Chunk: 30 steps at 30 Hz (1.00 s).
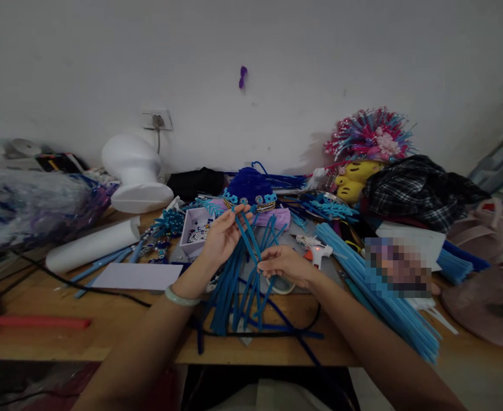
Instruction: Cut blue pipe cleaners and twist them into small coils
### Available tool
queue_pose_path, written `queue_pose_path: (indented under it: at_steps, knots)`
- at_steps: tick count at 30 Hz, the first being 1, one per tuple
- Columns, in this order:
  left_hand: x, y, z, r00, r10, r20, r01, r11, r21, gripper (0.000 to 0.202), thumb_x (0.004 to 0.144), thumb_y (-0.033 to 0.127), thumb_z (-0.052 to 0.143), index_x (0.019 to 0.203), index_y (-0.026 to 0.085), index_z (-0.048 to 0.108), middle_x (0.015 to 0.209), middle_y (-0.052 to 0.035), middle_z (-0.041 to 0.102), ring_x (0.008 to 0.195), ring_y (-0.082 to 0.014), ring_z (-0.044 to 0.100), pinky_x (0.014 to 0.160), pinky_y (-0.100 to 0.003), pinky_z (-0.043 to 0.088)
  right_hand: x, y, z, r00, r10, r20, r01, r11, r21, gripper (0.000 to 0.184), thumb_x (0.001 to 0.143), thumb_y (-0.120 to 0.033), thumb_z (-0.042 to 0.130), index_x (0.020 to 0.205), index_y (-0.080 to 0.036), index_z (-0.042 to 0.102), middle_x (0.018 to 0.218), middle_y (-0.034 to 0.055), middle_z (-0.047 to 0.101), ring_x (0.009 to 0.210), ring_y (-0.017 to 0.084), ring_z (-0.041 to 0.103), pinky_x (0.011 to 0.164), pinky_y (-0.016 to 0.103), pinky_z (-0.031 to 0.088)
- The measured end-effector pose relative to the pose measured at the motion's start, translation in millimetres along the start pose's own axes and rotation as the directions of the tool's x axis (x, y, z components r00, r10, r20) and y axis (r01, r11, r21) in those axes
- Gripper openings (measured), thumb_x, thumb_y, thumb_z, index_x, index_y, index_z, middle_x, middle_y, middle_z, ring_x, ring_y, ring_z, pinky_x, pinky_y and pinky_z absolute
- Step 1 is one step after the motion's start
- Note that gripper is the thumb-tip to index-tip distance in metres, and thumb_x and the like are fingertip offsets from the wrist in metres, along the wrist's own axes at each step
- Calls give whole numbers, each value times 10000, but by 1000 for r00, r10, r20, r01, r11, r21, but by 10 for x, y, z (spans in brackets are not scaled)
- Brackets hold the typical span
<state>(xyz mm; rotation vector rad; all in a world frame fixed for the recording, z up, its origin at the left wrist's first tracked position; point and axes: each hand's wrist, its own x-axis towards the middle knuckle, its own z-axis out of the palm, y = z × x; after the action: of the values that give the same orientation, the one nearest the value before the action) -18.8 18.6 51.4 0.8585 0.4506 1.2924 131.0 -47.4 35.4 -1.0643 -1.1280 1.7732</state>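
We have open worktop only along the near left edge, crossed by a black cable and a red strip. Ahead, the blue headpiece and small box block us. The pipe-cleaner bundle and glue gun crowd the right.

A wooden table runs the full width against the wall. At the far left lie a crumpled clear plastic bag and a white foam head form. Nearer are a white roll, a white paper sheet, a black cable and a red strip. In the middle are a small lilac box of beads, loose blue pipe cleaners spilling to the near edge, and a white glue gun. To the right a thick bundle of light-blue pipe cleaners lies slantwise, with a plaid cloth beyond it.
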Motion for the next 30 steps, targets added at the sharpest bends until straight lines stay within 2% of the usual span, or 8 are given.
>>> queue_pose_path:
  at_steps: [4,8,11,15,21,26,30]
  knots:
    - [56,14,-57,999,-21,-32,22,999,33,123,699,102,541,786,137,621,867,-49,647,781,-109,606,715,-191,476,9,9,-4,998,-36,-41,32,995,-90,250,491,-233,729,662,-114,591,519,-21,591,443,60,513,480,193,396]
    - [83,16,-94,998,-29,-47,31,998,55,135,673,60,552,768,126,622,795,-48,655,727,-105,614,659,-175,481,11,19,9,997,-41,-66,31,989,-147,196,533,-246,705,630,-113,599,513,-21,586,462,58,516,502,191,406]
    - [95,17,-113,999,-22,-43,24,999,36,137,680,65,549,774,131,624,790,-37,657,712,-96,614,674,-179,482,7,19,23,995,-11,-97,1,994,-105,154,562,-221,690,623,-114,597,524,-23,575,472,50,515,507,179,414]
    - [104,21,-115,999,-12,-49,12,1000,5,131,706,69,520,773,128,616,790,-36,657,711,-92,614,714,-195,481,8,18,33,987,33,-157,-32,999,5,126,608,-148,658,719,-111,609,525,-22,564,480,48,516,508,174,428]
    - [107,13,-84,996,-8,-92,5,999,-33,145,737,52,473,743,135,592,786,-36,658,758,-104,619,803,-247,468,60,63,36,979,-3,-204,8,1000,26,94,613,-110,651,699,-112,613,511,-28,544,488,56,511,501,188,441]
    - [141,75,-137,984,-157,-82,155,987,-35,137,759,74,453,716,114,577,778,-76,653,760,-146,622,794,-308,482,56,42,-2,981,-41,-187,32,998,-48,38,634,-135,633,634,-115,602,484,-43,525,455,40,488,492,174,426]
    - [150,135,-176,975,-218,-36,215,974,-75,142,782,122,446,753,127,585,775,-56,645,728,-127,615,781,-294,485,10,-17,-33,991,1,-130,1,1000,17,95,620,-188,658,651,-112,611,515,-33,538,467,34,491,504,167,430]
